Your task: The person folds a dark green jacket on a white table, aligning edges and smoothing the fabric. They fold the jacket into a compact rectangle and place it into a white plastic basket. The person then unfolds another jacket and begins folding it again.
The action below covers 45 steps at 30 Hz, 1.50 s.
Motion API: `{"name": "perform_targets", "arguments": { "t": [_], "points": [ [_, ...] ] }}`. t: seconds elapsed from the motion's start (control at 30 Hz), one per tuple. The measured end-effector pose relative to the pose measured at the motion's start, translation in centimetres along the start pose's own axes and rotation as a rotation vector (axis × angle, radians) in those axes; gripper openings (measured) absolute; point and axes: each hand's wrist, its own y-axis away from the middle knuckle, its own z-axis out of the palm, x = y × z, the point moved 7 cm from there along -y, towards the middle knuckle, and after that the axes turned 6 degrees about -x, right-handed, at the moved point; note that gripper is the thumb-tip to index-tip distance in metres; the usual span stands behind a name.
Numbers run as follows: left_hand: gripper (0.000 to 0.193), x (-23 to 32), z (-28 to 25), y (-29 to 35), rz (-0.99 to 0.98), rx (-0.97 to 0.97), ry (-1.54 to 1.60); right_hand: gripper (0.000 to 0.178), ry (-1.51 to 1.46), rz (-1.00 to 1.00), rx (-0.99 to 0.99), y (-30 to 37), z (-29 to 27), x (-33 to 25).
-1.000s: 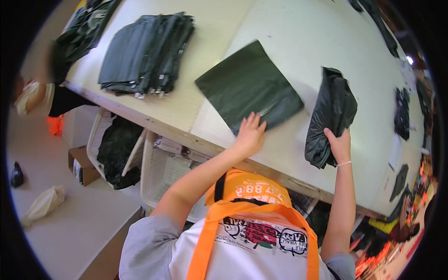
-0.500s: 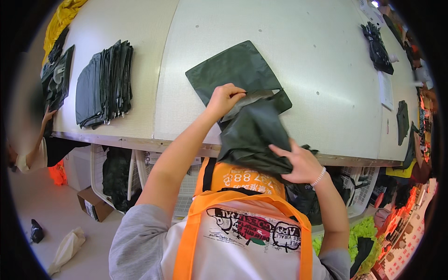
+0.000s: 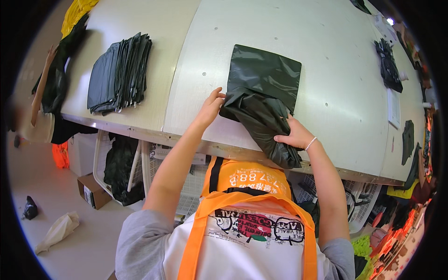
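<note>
White table (image 3: 354, 84): right hand (image 3: 299, 135) grips your bundle (image 3: 262, 120) at four o'clock; left hand (image 3: 210, 110) half-open at ten, hold unclear; slack could skew it.

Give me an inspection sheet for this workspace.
Surface: pale table, dark items lying on it
Job's things: flat dark square; crumpled dark piece overlapping its near part
Clutter: stack of dark pieces, left; dark bundle, far right
Grips: left grip at the crumpled piece's left edge, contact unclear; right grip holding its near end
Cables: nothing seen
Surroundings: cardboard box and pale cloth, lower left; co-worker's arm, left
</note>
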Motion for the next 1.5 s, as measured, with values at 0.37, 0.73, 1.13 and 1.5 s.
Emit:
{"name": "perform_targets", "arguments": {
  "t": [0.37,0.73,1.13,1.5],
  "points": [
    [0.027,11.4,7.6,4.5,0.472,0.100,-0.892,0.065,0.434,0.197,0.278,2.2,-2.1,-3.7],
    [0.049,17.3,16.2,5.3,0.557,-0.053,-1.075,0.027,0.526,0.023,0.386,0.8,0.2,-3.2],
    [0.037,15.9,19.5,-3.3,0.582,0.041,-1.488,0.021,0.770,0.001,0.303,0.5,1.1,-7.8],
    [0.032,15.5,22.3,7.7,1.036,-0.447,-0.939,0.030,0.311,0.107,0.543,0.9,-0.7,1.0]
  ]
}}
